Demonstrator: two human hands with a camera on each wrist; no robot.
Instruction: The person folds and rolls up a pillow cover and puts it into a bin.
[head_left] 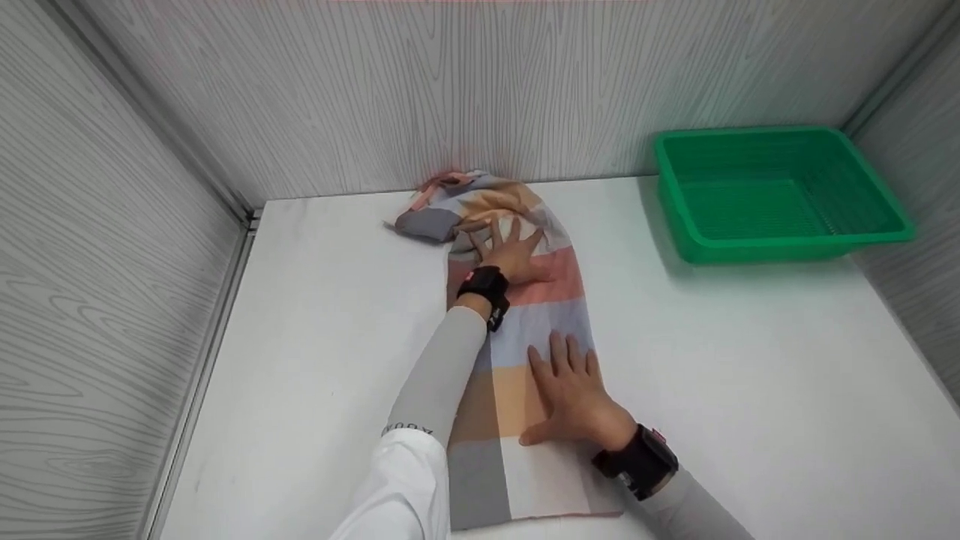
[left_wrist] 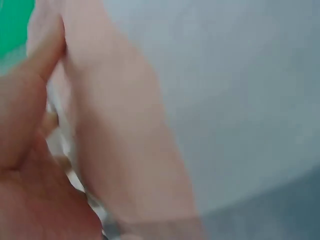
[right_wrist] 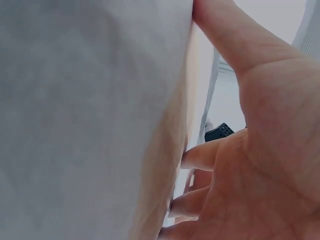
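A long checked cloth point(head_left: 525, 352) in grey, peach, pink and pale blue lies on the white table point(head_left: 750, 375), bunched up at its far end by the back wall. My left hand point(head_left: 510, 251) lies flat on its far part with fingers spread. Nearer to me, my right hand point(head_left: 574, 394) presses flat on the peach and blue squares with straight fingers. The left wrist view is blurred, showing the left hand point(left_wrist: 30, 150) close against the cloth point(left_wrist: 125, 140). The right wrist view shows the right hand point(right_wrist: 260, 150) lying against the cloth point(right_wrist: 85, 120).
An empty green plastic basket point(head_left: 780, 195) stands at the back right of the table. Grey wood-grain walls point(head_left: 97, 262) close in the left, back and right sides. Bare table lies to the left and right of the cloth.
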